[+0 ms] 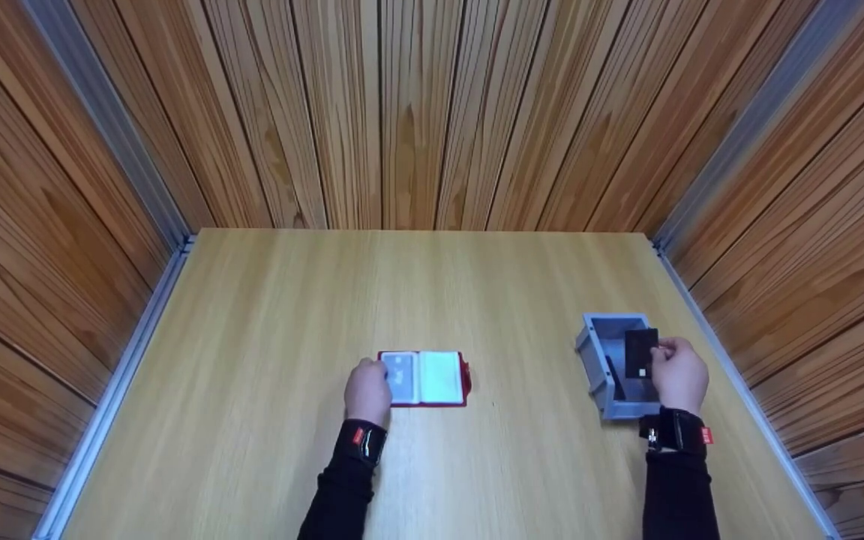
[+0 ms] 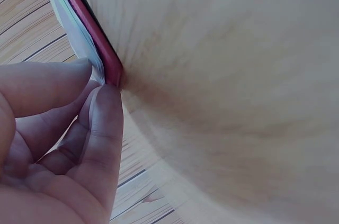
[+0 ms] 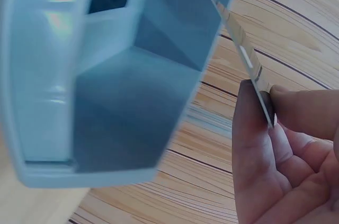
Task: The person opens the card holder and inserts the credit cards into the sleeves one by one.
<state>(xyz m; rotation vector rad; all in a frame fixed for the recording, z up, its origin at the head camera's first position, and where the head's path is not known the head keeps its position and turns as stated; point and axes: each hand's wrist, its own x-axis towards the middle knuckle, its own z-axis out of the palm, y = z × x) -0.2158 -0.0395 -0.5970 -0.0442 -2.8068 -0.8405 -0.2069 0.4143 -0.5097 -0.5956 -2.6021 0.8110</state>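
A red card holder point(image 1: 464, 382) with clear plastic sleeves lies spread flat on the table. My left hand point(image 1: 368, 391) pinches its left edge; in the left wrist view the thumb rests on the sleeves point(image 2: 79, 38) and a finger is against the red cover point(image 2: 98, 36). Over the grey bin point(image 1: 595, 360) at the right, my right hand point(image 1: 679, 375) pinches a black card point(image 1: 638, 352) by its edge. The right wrist view shows this card point(image 3: 243, 52) nearly edge-on between thumb and fingers. A second dark card point(image 1: 615, 377) leans against the bin's inner left wall.
The wooden table point(image 1: 402, 292) is bounded by wood-plank walls point(image 1: 409, 112) at the back and both sides. Metal rails point(image 1: 128, 360) run along the side edges. The bin stands close to the right rail point(image 1: 747, 390).
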